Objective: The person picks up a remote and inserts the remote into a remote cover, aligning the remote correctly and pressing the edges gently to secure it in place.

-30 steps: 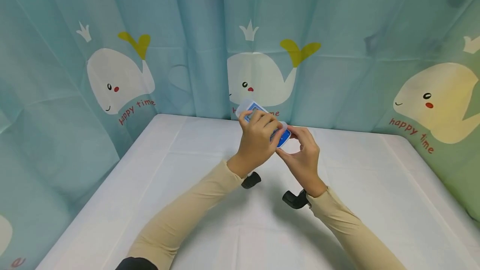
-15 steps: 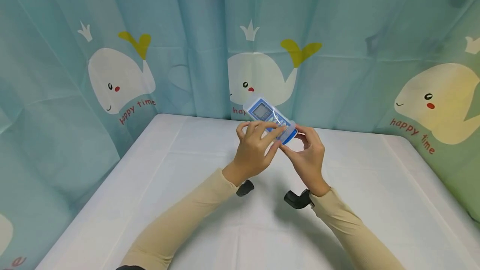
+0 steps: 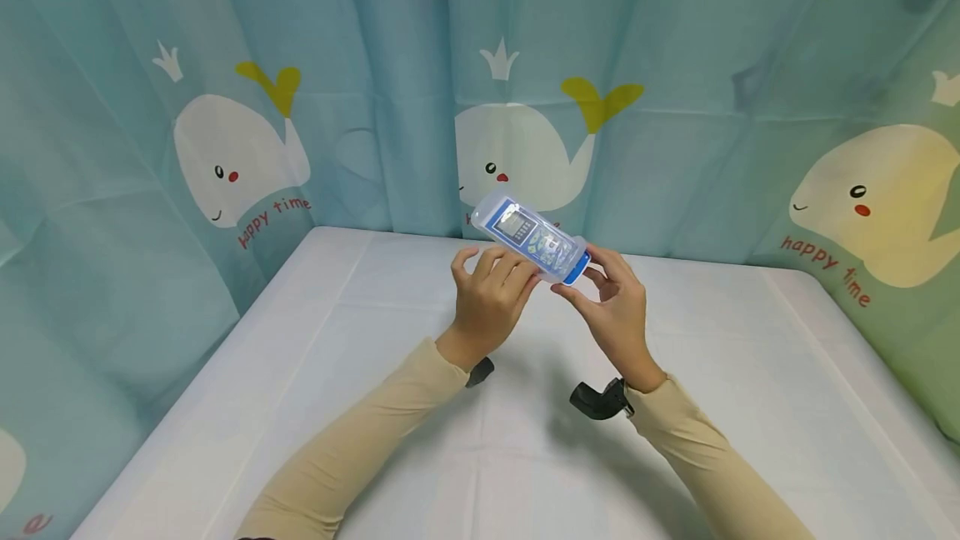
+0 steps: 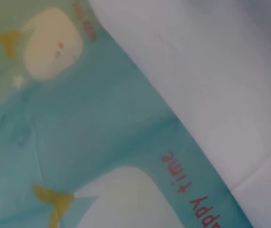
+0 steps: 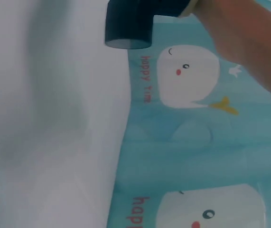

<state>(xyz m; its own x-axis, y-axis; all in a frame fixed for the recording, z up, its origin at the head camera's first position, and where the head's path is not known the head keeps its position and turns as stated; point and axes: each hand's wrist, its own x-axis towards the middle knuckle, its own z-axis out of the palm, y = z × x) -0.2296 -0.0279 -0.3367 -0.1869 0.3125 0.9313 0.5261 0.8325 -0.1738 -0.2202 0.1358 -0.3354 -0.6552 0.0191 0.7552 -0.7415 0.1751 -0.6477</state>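
A blue-and-white remote control (image 3: 517, 223) with a small screen and buttons is held up above the table in the head view, tilted down to the right. Most of it sits inside a clear, soft-looking cover (image 3: 487, 211); its blue end (image 3: 577, 268) sticks out at the lower right. My right hand (image 3: 617, 307) pinches that end between thumb and fingers. Along the cover's lower edge, my left hand (image 3: 486, 307) holds on with curled fingers; its thumb is mostly hidden. Neither wrist view shows the remote control clearly.
A white-covered table (image 3: 420, 473) lies below both hands. Behind it hangs a teal curtain (image 3: 405, 107) printed with whales. A black wrist-camera mount (image 3: 600, 400) juts from the right wrist, and another (image 3: 480, 372) shows under the left.
My left hand has slid from over the front of the remote control down and left to the cover's lower edge, uncovering screen and buttons. My right hand keeps its pinch, shifted slightly right.
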